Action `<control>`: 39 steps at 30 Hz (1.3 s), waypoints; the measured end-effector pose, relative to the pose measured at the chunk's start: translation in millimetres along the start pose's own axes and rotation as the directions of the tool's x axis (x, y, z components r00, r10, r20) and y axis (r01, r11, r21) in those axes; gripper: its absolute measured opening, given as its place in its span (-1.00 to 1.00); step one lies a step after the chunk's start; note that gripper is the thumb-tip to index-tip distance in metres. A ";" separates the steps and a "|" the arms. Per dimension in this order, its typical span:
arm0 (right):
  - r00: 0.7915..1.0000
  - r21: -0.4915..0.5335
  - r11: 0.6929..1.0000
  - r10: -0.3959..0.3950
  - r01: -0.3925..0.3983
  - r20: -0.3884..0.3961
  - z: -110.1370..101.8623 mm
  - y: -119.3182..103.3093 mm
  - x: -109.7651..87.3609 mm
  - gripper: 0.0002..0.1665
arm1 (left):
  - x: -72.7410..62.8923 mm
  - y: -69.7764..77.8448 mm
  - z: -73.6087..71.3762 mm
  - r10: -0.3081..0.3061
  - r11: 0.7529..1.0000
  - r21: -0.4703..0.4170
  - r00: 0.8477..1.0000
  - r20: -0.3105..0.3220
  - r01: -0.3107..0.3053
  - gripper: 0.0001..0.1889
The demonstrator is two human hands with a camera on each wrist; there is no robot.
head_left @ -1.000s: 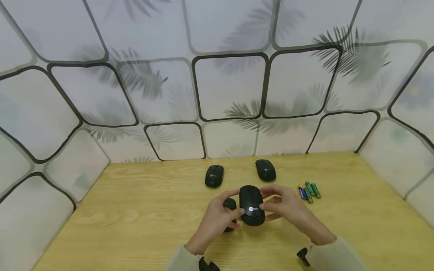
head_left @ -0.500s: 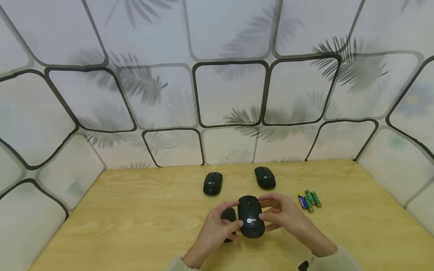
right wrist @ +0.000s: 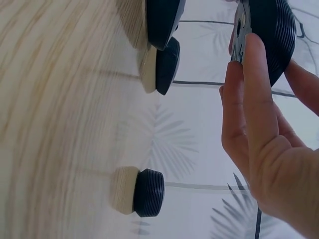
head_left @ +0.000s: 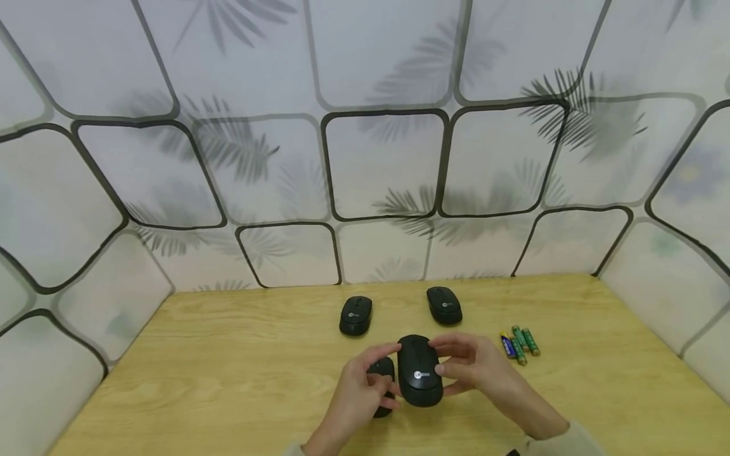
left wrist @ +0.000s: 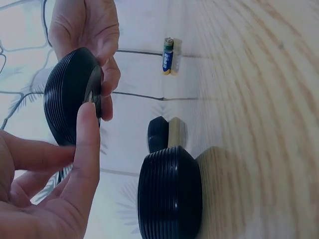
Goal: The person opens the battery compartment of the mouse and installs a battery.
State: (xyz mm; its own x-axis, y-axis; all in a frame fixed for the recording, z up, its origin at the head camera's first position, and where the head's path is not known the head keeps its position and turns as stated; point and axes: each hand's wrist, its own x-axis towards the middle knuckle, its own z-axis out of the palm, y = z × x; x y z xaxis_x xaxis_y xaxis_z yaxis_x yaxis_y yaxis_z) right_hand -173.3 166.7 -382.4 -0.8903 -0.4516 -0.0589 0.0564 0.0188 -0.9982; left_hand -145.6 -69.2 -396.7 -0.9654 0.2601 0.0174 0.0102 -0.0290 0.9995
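My right hand (head_left: 476, 364) holds a black computer mouse (head_left: 419, 361) above the table, thumb on its upper face and fingers around its side and underside. My left hand (head_left: 356, 392) is at the same mouse's left side, its index fingertip at the far left edge. In the left wrist view, a finger (left wrist: 87, 129) of that hand touches the underside of the raised mouse (left wrist: 62, 97), where a small opening or slot partly shows. A second mouse (head_left: 383, 367) lies on the table, partly hidden behind the left hand.
Two more black mice, a left one (head_left: 356, 315) and a right one (head_left: 444, 305), lie farther back on the wooden table (head_left: 228, 367). Several small batteries (head_left: 519, 345), green ones and a blue-yellow one, lie to the right. A patterned curtain (head_left: 382, 164) rises behind the table.
My left thumb has come off the upper face of the raised mouse and drawn inward over the lying mouse. The right hand keeps its grip. The head view has tilted up slightly.
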 end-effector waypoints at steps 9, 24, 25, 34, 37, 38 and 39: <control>1.000 -0.056 0.998 0.013 -0.014 -0.027 6.0 -1.7 -2.1 -0.39 | 1.3 -3.4 -1.0 0.131 0.982 0.139 0.991 -0.015 -0.128 -0.37; 0.995 -0.067 0.996 -0.058 0.063 0.077 11.0 -5.6 -1.3 -0.42 | 1.1 -2.4 5.8 0.145 0.955 0.273 0.985 -0.095 -0.114 -0.73; 0.996 -0.068 0.996 -0.057 0.062 0.074 11.7 -6.0 -1.3 -0.42 | 1.2 -2.1 6.0 0.141 0.958 0.263 0.986 -0.090 -0.113 -0.73; 0.999 -0.186 0.982 -0.038 0.040 0.011 16.8 -9.6 -0.5 -0.45 | 0.9 1.1 5.7 0.066 0.995 0.078 0.998 -0.014 -0.065 -0.49; 0.998 -0.193 0.980 -0.054 0.057 0.017 17.7 -9.4 -1.1 -0.39 | 0.1 3.1 3.9 0.048 0.999 0.022 0.998 0.034 -0.049 -0.34; 0.998 -0.184 0.980 -0.065 0.068 0.027 17.8 -9.1 -1.6 -0.36 | -0.2 3.7 3.2 0.046 0.999 0.006 0.997 0.055 -0.047 -0.30; 0.996 -0.168 0.983 -0.076 0.081 0.037 18.0 -8.7 -2.0 -0.33 | -0.6 4.4 2.6 0.046 0.999 -0.004 0.996 0.074 -0.046 -0.27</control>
State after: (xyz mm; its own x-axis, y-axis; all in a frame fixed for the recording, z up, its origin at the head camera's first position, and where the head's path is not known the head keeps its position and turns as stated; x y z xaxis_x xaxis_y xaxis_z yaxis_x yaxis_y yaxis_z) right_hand -164.0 151.4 -373.5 -0.8746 -0.4846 0.0173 -0.0923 0.1314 -0.9870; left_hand -144.3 -67.0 -392.3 -0.9421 0.3288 0.0653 0.0536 -0.0446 0.9976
